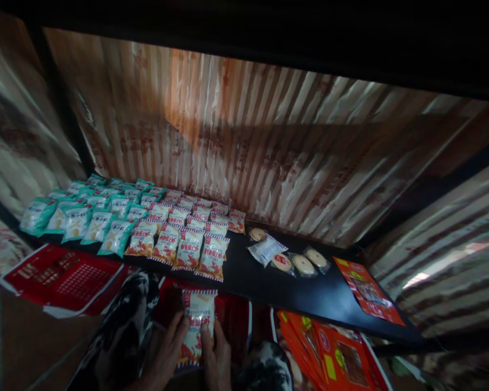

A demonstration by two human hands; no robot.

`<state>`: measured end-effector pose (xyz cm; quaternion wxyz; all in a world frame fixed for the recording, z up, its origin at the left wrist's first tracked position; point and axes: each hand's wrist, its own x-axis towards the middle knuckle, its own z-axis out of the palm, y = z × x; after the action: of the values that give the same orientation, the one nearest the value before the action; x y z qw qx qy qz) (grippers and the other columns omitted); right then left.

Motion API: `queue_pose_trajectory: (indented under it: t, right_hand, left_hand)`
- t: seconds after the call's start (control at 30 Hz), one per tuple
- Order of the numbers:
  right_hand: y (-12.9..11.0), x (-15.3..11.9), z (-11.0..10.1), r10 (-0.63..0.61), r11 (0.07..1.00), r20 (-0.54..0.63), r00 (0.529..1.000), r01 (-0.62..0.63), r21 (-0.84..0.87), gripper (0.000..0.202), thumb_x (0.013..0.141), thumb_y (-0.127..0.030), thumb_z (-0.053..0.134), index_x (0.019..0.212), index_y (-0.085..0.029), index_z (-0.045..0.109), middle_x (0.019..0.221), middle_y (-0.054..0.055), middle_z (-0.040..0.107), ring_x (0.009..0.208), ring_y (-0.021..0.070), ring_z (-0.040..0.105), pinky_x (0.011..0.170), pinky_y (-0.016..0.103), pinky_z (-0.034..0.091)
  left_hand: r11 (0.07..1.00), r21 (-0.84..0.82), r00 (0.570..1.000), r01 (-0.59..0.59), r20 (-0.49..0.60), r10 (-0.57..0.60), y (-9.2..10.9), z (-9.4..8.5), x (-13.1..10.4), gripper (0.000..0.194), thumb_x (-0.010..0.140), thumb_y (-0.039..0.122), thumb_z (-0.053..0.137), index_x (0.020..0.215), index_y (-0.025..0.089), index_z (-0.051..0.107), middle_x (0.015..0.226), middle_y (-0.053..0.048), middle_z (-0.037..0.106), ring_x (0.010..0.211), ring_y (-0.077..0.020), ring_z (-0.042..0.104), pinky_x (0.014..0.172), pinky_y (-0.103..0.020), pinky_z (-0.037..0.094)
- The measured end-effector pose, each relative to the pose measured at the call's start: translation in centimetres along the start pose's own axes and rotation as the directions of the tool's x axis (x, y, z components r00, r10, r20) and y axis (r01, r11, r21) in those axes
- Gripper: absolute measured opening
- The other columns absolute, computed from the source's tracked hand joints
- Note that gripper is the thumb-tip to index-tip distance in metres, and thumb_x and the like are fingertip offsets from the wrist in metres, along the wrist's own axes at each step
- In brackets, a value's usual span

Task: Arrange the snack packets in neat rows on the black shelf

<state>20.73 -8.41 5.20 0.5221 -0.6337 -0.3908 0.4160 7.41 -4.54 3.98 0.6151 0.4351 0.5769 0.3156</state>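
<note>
My left hand [169,347] and my right hand [217,355] hold one snack bag [194,326] between them, in front of the shelf and above my lap. The bag is white with red print, an orange lower part and striped ends. Both hands are closed on its sides, the right thumb over its front. Just beyond it on the black shelf [264,288], rows of matching snack bags [188,247] lean close together. To their left stand several teal and white snack bags [116,235].
Round packaged biscuits [303,265] and a silvery-white packet [267,248] lie mid-shelf. An orange packet [369,288] lies at the right. Below are more orange packets [330,347] and a red printed bag [65,279]. Corrugated sheeting [248,136] stands behind; a dark upper shelf [269,38] hangs overhead.
</note>
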Motion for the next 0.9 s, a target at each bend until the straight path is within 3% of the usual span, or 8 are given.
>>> queue_pose_trajectory:
  t: [0.1, 0.23, 0.37, 0.47, 0.57, 0.9]
  right_hand:
    - [-0.3, 1.1, -1.3, 0.060, 0.998, -0.033, 0.998, -0.061, -0.010, 0.055, 0.074, -0.060, 0.053, 0.102, -0.015, 0.066, 0.081, 0.008, 0.072, 0.071, 0.0219, 0.066, 0.062, 0.024, 0.051]
    - [-1.5, 2.1, -2.0, 0.046, 0.998, -0.071, 0.996, -0.048, -0.038, 0.056, 0.076, -0.062, 0.050, 0.104, -0.015, 0.065, 0.085, 0.007, 0.071, 0.074, 0.0213, 0.066, 0.065, 0.024, 0.051]
    - [-2.6, 2.9, -2.1, 0.023, 0.995, -0.021, 1.000, -0.025, -0.097, 0.055, 0.077, -0.060, 0.050, 0.106, -0.015, 0.063, 0.088, 0.007, 0.071, 0.076, 0.0207, 0.065, 0.066, 0.023, 0.050]
    - [-2.7, 3.6, -2.1, -0.024, 0.994, -0.062, 0.998, 0.017, -0.105, 0.052, 0.077, -0.058, 0.050, 0.104, -0.016, 0.065, 0.086, 0.006, 0.071, 0.072, 0.0190, 0.064, 0.065, 0.022, 0.049]
    - [-2.2, 4.0, -2.7, -0.042, 0.991, -0.085, 0.995, 0.031, -0.128, 0.052, 0.078, -0.058, 0.050, 0.103, -0.015, 0.065, 0.082, 0.006, 0.072, 0.071, 0.0187, 0.064, 0.062, 0.021, 0.049]
    - [-2.2, 5.7, -6.2, -0.086, 0.976, -0.169, 0.982, 0.049, -0.210, 0.055, 0.082, -0.061, 0.040, 0.104, -0.017, 0.063, 0.093, 0.010, 0.071, 0.081, 0.0231, 0.065, 0.070, 0.030, 0.050]
  left_hand:
    - [0.999, -0.024, 0.999, -0.025, 0.032, 0.025, 1.6, 1.5, 0.9, 0.054, 0.066, 0.059, 0.058, 0.104, 0.020, 0.059, 0.121, -0.011, 0.059, 0.124, -0.0279, 0.044, 0.103, -0.035, 0.038]
    - [0.996, -0.089, 0.999, -0.005, 0.048, 0.009, 3.9, 3.1, 1.4, 0.063, 0.066, 0.064, 0.054, 0.107, 0.016, 0.057, 0.124, -0.013, 0.056, 0.124, -0.0278, 0.045, 0.103, -0.035, 0.037]
    - [0.990, -0.138, 1.000, 0.001, 0.022, 0.002, 5.4, 3.4, 1.3, 0.061, 0.066, 0.064, 0.053, 0.107, 0.018, 0.057, 0.123, -0.011, 0.058, 0.123, -0.0270, 0.046, 0.104, -0.034, 0.037]
    - [0.986, -0.168, 1.000, 0.004, -0.018, -0.007, 5.8, 3.5, 1.3, 0.062, 0.063, 0.066, 0.054, 0.104, 0.020, 0.058, 0.122, -0.010, 0.059, 0.122, -0.0267, 0.047, 0.102, -0.033, 0.038]
    - [0.984, -0.176, 1.000, -0.006, 0.014, 0.008, 6.2, 3.9, 1.3, 0.068, 0.063, 0.069, 0.051, 0.108, 0.018, 0.055, 0.123, -0.010, 0.058, 0.120, -0.0256, 0.049, 0.101, -0.031, 0.039]
    - [0.971, -0.087, 0.965, -0.224, 0.119, 0.234, 8.9, 8.3, 3.7, 0.049, 0.075, 0.057, 0.048, 0.103, 0.017, 0.055, 0.102, -0.008, 0.066, 0.095, -0.0206, 0.062, 0.087, -0.028, 0.046]
